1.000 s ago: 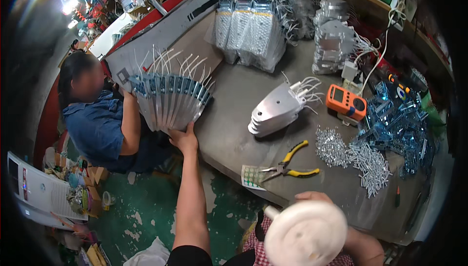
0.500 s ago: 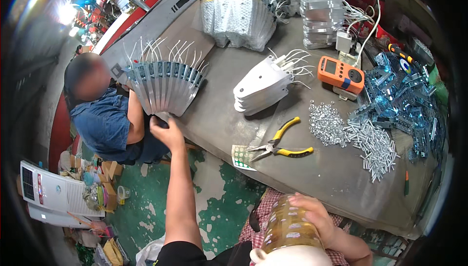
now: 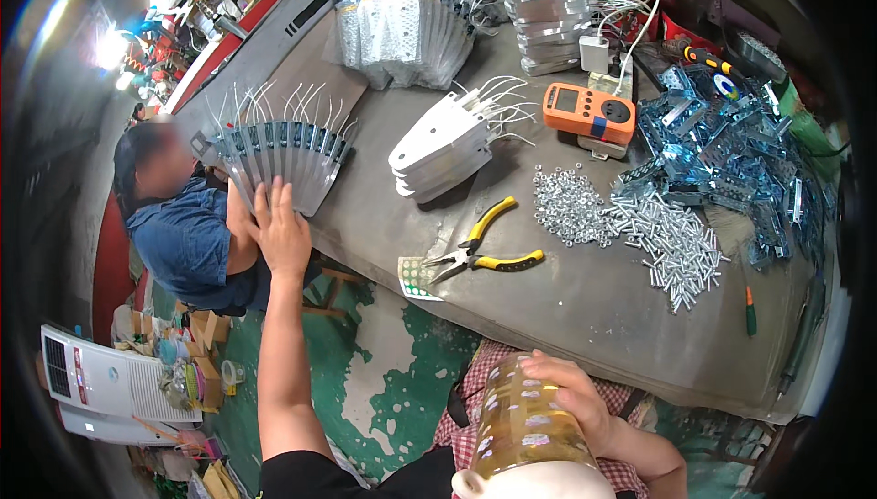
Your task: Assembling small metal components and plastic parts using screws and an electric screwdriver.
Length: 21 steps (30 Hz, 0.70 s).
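At the left end of the table, my left hand stretches its fingers flat over the narrow ends of fanned-out silvery plates. These plates carry dark blue brackets and thin white wires along their wide ends. The hand is open, close to a co-worker's bare arm; whether it touches the arm I cannot tell. Low in the picture, my right hand is wrapped round a large see-through bottle with yellowish liquid and a pale lid. The bottle stands over my checked cloth.
On the table lie white wired plates, yellow-handled pliers, an orange meter, nuts, screws and blue metal brackets. Bubble-wrapped plates stand behind. A seated co-worker is at the left.
My left hand has moved up onto the narrow ends of the fanned plates, its fingers now straight. The view has shifted, so the table things sit further left. My right hand stays on the bottle.
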Each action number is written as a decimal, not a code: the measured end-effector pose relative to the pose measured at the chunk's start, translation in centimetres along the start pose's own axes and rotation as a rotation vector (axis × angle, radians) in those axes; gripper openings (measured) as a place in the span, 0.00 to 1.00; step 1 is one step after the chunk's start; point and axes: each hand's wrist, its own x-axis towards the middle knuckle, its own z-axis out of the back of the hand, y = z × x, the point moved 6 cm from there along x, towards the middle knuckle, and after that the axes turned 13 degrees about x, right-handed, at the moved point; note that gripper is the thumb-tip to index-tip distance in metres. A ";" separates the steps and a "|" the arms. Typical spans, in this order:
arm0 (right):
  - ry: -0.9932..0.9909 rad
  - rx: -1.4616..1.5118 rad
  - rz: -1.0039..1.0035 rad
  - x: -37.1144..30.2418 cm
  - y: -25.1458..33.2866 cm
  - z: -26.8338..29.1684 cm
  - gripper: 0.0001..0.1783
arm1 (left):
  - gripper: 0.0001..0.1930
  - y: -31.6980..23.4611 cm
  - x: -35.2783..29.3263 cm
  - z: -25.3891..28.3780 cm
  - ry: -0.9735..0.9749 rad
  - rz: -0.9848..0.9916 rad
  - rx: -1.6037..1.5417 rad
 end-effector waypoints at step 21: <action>-0.075 -0.051 0.006 -0.9 0.3 0.2 0.43 | 0.22 -3.7 -1.1 -5.3 0.275 -0.348 0.160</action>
